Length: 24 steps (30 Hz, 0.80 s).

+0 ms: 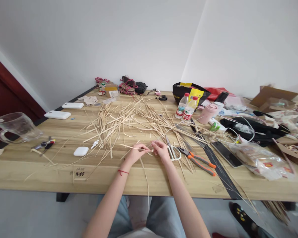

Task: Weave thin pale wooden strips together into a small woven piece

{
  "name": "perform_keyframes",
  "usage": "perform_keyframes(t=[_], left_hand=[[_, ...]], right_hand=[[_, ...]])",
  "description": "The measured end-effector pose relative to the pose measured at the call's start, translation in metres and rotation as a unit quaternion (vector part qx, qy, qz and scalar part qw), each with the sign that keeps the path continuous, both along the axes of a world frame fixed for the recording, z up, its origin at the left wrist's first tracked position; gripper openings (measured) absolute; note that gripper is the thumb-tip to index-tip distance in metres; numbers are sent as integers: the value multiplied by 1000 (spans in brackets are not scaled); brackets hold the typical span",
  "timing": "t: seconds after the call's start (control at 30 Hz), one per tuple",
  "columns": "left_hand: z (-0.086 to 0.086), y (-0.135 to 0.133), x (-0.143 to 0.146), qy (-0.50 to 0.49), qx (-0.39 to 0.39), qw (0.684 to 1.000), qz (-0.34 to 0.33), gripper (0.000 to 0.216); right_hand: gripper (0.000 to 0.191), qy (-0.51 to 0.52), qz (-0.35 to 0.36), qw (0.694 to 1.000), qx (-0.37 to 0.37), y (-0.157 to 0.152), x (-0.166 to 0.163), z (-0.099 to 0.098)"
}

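My left hand (137, 152) and my right hand (161, 151) are close together over the front middle of the table, fingertips almost meeting. Both pinch thin straw-coloured strips, whose crossing is partly hidden by the fingers. One strip (126, 146) sticks out to the left of my left hand. Another strip (145, 175) hangs from between the hands over the table's front edge. White-handled scissors (174, 153) lie just right of my right hand. Beside them are pliers (200, 162) with orange and grey handles. A loose pile of similar strips (114, 122) spreads behind my hands.
At the left are a glass pitcher (17, 127), a white case (81, 151) and keys (43, 144). Two bottles (188, 109), a pink cup (207, 113), a phone (226, 154) and a plastic bag (260, 160) crowd the right. A person's shoe (242, 215) shows below the table.
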<state>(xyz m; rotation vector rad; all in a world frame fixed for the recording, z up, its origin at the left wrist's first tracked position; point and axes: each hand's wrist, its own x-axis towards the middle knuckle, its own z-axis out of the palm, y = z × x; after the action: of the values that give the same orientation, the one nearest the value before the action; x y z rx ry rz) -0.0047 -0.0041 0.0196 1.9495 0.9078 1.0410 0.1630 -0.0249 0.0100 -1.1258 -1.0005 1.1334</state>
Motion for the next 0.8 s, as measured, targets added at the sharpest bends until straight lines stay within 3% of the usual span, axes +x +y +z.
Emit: perform_keyframes(t=[0.1, 0.2, 0.33, 0.47, 0.67, 0.8], left_hand=[[0, -3, 4, -9, 44, 999, 12, 14], [-1, -3, 5, -13, 38, 999, 14, 14], [-4, 3, -1, -31, -50, 998, -15, 20], [-4, 9, -9, -77, -128, 989, 4, 30], [-6, 12, -8, -111, -103, 988, 29, 23], [-6, 10, -3, -112, -64, 992, 8, 23]], right_hand=[[37, -14, 6, 1000, 17, -1, 0, 1], [36, -28, 18, 999, 30, -2, 0, 3], [38, -31, 2, 999, 29, 1, 2, 3], [43, -19, -39, 999, 13, 5, 5, -1], [42, -27, -30, 999, 12, 3, 4, 0], [39, -90, -37, 995, 21, 1, 2, 1]])
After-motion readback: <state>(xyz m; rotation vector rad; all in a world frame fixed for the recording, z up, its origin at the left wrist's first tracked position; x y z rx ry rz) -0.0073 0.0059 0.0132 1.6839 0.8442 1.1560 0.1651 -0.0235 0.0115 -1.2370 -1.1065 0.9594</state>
